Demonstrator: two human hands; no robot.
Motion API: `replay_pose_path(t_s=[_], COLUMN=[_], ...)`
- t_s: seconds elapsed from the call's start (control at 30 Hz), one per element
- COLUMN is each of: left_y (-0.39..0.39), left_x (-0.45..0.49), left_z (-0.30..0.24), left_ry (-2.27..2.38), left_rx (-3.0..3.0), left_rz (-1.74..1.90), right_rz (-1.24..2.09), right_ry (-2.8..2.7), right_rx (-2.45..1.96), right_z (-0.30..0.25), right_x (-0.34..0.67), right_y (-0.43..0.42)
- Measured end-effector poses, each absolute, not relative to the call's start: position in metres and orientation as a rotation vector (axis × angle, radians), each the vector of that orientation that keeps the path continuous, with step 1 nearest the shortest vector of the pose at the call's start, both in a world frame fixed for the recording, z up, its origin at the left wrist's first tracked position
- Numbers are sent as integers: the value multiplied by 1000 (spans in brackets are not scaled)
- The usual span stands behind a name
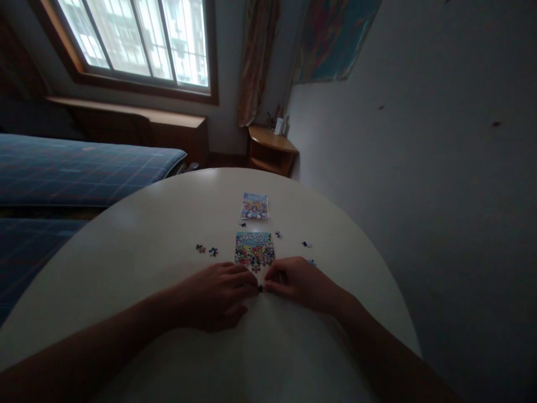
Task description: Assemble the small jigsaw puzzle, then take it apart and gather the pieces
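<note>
A small colourful jigsaw puzzle (254, 248) lies partly assembled on the round white table (138, 246). Just below its near edge my left hand (216, 294) and my right hand (296, 282) meet, fingertips pinched together on a tiny dark puzzle piece (260, 289). Loose pieces lie to the left (207, 249) and to the right (306, 244) of the puzzle. A small picture card (254, 206) with the same colourful print lies farther back on the table.
A bed with a blue checked cover (75, 168) stands left of the table. A window (138, 39) with a curtain is at the back, a wooden corner shelf (271, 146) below it. A grey wall (419, 168) runs close along the right.
</note>
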State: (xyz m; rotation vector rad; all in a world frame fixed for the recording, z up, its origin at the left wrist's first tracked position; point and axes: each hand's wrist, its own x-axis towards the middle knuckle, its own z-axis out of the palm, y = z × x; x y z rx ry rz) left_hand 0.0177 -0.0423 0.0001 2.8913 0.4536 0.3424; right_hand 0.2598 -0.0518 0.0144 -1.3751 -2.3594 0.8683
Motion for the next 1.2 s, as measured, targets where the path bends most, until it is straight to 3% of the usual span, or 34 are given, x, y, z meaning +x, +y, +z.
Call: replay_pose_path(t_s=[1.03, 1.2], left_y=[-53, -54], left_x=[32, 31], left_z=[-7, -6], left_ry=[498, 500], left_rx=[2961, 2931], left_rz=[290, 311], right_rz=[905, 641], right_ry=[-2500, -2338], right_rx=[-1238, -1500], right_z=[20, 23], right_x=[278, 312], right_y=[-47, -33])
